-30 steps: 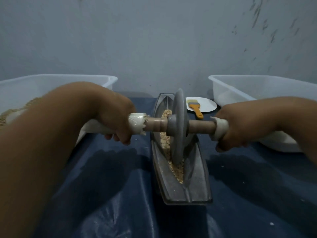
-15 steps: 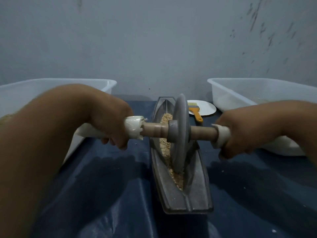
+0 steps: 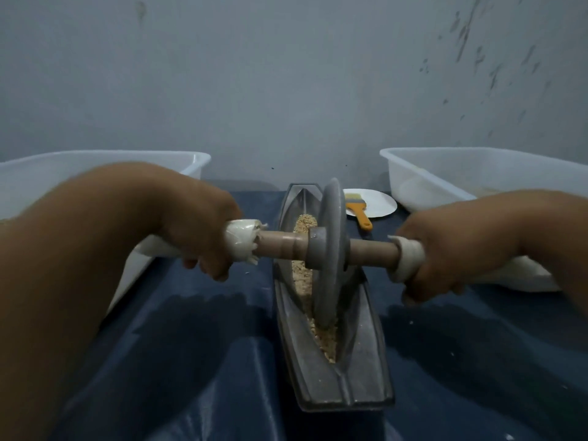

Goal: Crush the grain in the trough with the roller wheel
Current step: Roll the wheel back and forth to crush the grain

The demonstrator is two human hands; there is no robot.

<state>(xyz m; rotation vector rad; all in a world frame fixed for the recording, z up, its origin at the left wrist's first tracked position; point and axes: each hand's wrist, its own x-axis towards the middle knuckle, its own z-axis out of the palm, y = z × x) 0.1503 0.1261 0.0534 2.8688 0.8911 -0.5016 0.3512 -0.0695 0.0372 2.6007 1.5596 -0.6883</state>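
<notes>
The wheel [image 3: 331, 249] stands upright in the trough [image 3: 359, 345], on the grain [image 3: 326, 340]. Each hand, left [image 3: 200, 230] and right [image 3: 445, 249], has its fingers wrapped round one end of the axle. Equal downward pressure should keep the wheel vertical, rolling along the trough's groove.

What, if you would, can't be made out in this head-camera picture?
- Left tub: contents hidden by the left hand and arm.
- Trough floor under the roller wheel: covered by the wheel.
- Brush bristles: too small.
- Right hand fingertips: curled beneath the handle.
</notes>
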